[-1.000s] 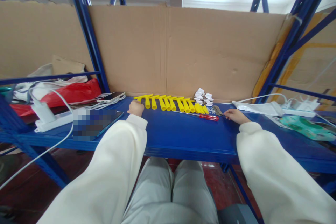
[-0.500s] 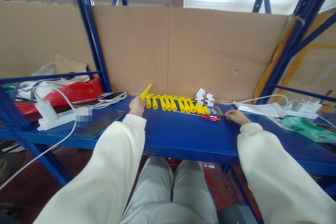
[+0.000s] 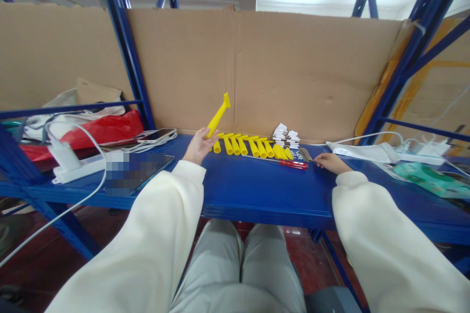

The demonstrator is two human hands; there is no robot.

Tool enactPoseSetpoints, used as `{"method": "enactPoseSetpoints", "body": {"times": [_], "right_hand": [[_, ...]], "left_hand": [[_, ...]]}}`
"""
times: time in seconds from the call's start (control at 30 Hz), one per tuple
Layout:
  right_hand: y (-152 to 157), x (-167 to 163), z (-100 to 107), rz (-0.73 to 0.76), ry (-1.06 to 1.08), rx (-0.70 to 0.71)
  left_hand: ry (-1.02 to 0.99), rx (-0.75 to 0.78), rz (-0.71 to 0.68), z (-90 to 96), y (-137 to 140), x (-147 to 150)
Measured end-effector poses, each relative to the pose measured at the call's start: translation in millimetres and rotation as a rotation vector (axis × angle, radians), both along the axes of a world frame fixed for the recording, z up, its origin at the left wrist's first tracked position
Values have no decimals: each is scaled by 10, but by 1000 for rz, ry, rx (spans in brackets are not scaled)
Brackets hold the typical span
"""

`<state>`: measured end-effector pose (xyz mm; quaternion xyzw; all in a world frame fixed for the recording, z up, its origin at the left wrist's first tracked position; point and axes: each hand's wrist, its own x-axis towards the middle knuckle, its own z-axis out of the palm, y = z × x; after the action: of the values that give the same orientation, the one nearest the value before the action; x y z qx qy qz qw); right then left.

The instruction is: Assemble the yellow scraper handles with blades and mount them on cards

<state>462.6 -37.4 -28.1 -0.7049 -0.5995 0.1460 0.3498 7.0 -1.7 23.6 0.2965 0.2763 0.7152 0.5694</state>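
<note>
My left hand (image 3: 199,146) grips a yellow plastic handle (image 3: 217,116) by its thick lower end. The handle is raised above the blue shelf and tilts up to the right, its flared end at the top. Just right of this hand lies a row of similar yellow handles (image 3: 242,146), partly hidden at its left end by my fingers. My right hand (image 3: 331,162) rests on the shelf, fingertips drawn together beside thin metal pieces (image 3: 305,155); whether it pinches one is unclear. Between the hands lies a screwdriver (image 3: 293,164) with a red handle.
Small yellow pieces (image 3: 282,152) and stacked white parts (image 3: 285,136) sit near the cardboard backboard (image 3: 308,73). Left are a power strip (image 3: 79,166), a phone (image 3: 157,135) and a dark tablet-like device (image 3: 152,170). A green packet (image 3: 429,179) lies right. Blue posts flank the shelf (image 3: 264,190).
My left hand has lifted the yellow handle up and to the right, away from the row, and turned so more of the palm shows. My right hand has stayed put.
</note>
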Motion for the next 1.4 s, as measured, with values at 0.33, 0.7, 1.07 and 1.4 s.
{"method": "enactPoseSetpoints", "body": {"times": [0.33, 0.7, 1.07, 1.4], "right_hand": [[7, 28, -14, 10, -12, 8], [1, 10, -3, -5, -5, -6], [15, 18, -16, -9, 14, -1], [-35, -49, 32, -37, 58, -13]], "left_hand": [[17, -29, 18, -7, 31, -20], [163, 86, -226, 18, -96, 70], [266, 154, -365, -40, -127, 163], [360, 186, -152, -90, -68, 246]]}}
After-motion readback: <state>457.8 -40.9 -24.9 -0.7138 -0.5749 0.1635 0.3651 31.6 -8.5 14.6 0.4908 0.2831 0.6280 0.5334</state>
